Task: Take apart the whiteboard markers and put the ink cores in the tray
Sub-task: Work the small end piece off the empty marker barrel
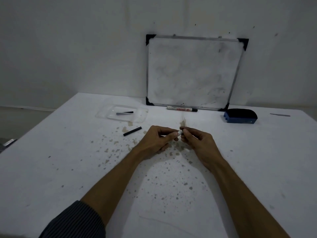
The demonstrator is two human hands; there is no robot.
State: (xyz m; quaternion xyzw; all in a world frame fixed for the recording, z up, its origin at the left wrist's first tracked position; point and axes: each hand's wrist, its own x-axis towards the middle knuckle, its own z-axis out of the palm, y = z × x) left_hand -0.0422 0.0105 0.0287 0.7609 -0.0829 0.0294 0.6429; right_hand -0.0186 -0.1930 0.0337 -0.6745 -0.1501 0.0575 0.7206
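My left hand (158,140) and my right hand (199,141) meet above the middle of the table, both closed on a white marker body (179,133); only its pale end shows between the fingertips. A black ink core (132,131) lies loose on the table to the left of my hands. The clear plastic tray (103,114) sits at the back left with a dark ink core (124,113) inside. Another whole marker (181,109), white with a red label and black cap, lies at the foot of the whiteboard.
A small framed whiteboard (192,71) leans against the wall at the back. A blue eraser (240,116) sits to its right, with a thin grey strip (280,115) farther right. Brownish stains speckle the white table (51,169). The table's left edge drops off.
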